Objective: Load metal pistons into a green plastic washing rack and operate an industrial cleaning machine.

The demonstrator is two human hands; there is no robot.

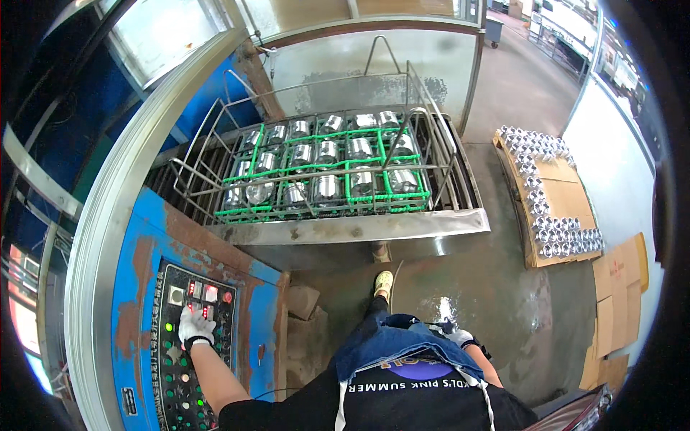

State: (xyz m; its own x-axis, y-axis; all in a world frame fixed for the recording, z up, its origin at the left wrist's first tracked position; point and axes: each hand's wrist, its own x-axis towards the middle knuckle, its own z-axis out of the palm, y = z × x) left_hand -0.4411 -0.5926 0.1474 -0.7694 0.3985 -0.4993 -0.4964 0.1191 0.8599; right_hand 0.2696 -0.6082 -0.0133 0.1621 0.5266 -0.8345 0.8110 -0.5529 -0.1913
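Left of the wire basket (309,167) and nearer you, the control panel (188,368) should feel rigid and fixed; meet its buttons with a fingertip, there being nothing to grasp. Your gloved left hand (196,328) lies over its upper part, fingers forward (whether they press or grip, I cannot tell). The basket itself, loaded with shiny metal cylinders (327,188), looks heavy and stiff, possibly slippery; its raised end loops seem the best holds. Nearer you than the basket's right end, your right hand (458,335) is partly hidden by the denim apron (406,350), its grip unclear.
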